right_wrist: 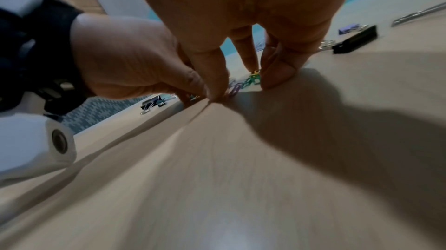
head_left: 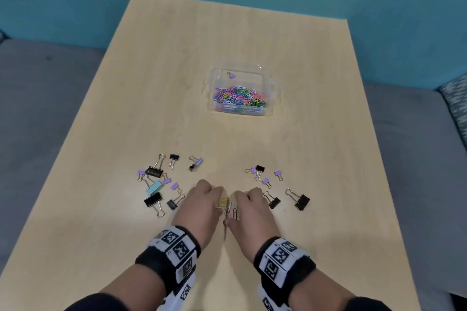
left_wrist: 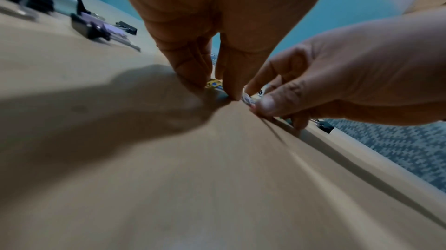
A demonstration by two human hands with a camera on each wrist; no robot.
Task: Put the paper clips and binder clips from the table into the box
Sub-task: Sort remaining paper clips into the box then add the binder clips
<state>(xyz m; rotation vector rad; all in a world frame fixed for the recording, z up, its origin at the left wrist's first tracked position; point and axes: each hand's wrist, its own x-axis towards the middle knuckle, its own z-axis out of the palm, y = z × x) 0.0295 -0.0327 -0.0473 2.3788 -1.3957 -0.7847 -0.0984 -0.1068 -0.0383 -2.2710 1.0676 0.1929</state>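
A clear plastic box (head_left: 275, 88) stands mid-table, holding a heap of coloured paper clips (head_left: 240, 96) and one purple binder clip (head_left: 231, 75). Both hands meet near the front edge over a small pile of paper clips (head_left: 233, 211) and a yellow binder clip (head_left: 223, 202). My left hand (head_left: 202, 198) curls down with its fingertips (left_wrist: 193, 74) on the table, thumb and fingers either side of the yellow binder clip (left_wrist: 213, 84). My right hand (head_left: 252, 203) pinches paper clips (right_wrist: 243, 83) between thumb and fingers. Loose binder clips lie left (head_left: 154, 171) and right (head_left: 302, 201).
The light wooden table (head_left: 227, 33) runs back to a teal wall. Grey floor lies on both sides, with a patterned cushion (head_left: 454, 98) at the far right. Black, purple and blue binder clips flank both hands closely, such as a black one (right_wrist: 354, 41).
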